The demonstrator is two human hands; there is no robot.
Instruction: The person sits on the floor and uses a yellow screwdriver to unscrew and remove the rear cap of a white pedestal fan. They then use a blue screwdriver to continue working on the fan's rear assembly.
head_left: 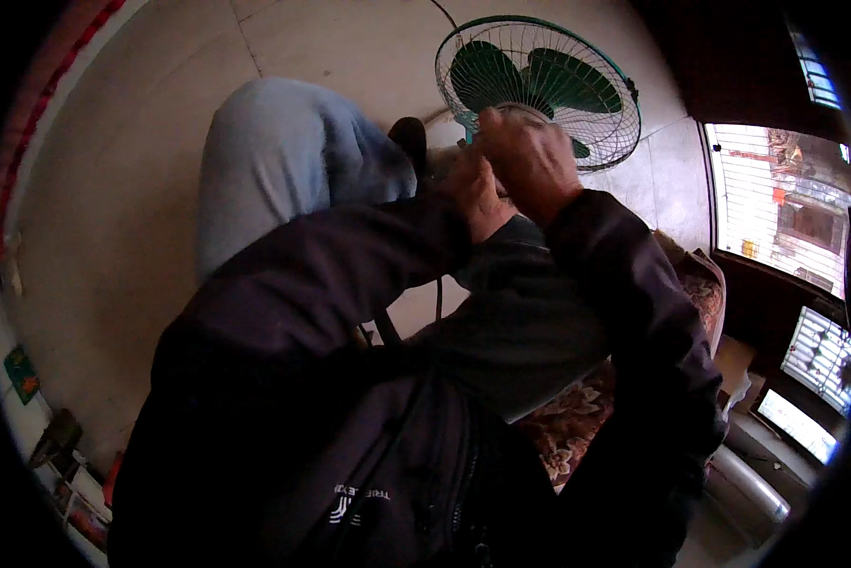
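Dark sleeves (350,312) crowd the foreground; both hands' (511,175) fingers seem curled onto the green fan's (539,85) cage.

The floor (132,180) fills the upper left and centre of the frame: pale, smooth, tiled in large slabs, with thin joint lines visible at top centre. A green-bladed fan (537,90) with a wire cage stands on it at top centre; its base is hidden. At the lower left edge, small items (52,440) lie on the floor by the wall, too blurred to identify. A metal cylinder (747,488) lies at lower right.
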